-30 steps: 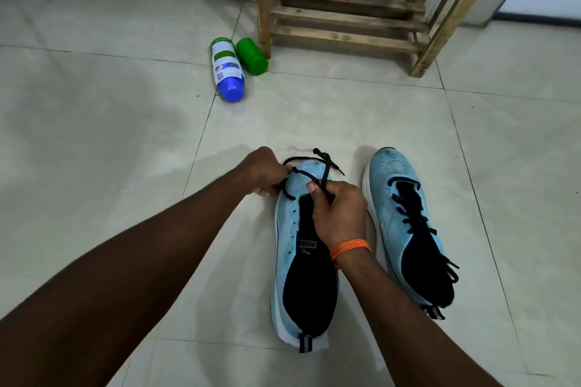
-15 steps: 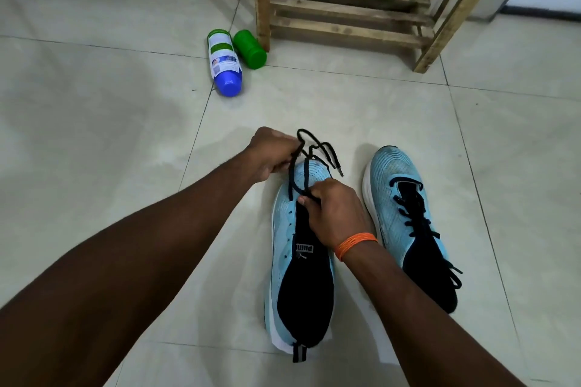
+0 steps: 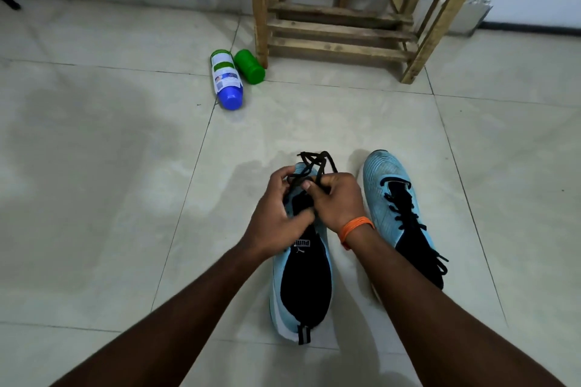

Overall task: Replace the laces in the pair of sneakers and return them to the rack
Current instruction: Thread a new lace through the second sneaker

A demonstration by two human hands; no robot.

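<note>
Two light-blue sneakers with black tongues lie on the tiled floor, toes pointing away from me. The left sneaker [image 3: 301,286] is under my hands. My left hand [image 3: 273,214] and my right hand [image 3: 338,199], which wears an orange wristband, meet over its toe end and both pinch the black lace [image 3: 316,162], whose loose loops stick up past my fingers. The front eyelets are hidden by my hands. To the right lies the second sneaker [image 3: 394,214], laced in black, its ends trailing by the heel.
A wooden rack [image 3: 342,31] stands against the wall at the back. Two bottles lie on the floor left of its leg: a white one with a blue cap [image 3: 226,78] and a green one [image 3: 250,66]. A dark object [image 3: 9,0] shows at the far left edge.
My left hand has come in from the shoe's left side to meet my right hand over the toe. The lace loops are bunched tighter above my fingers. The view has tilted up slightly.
</note>
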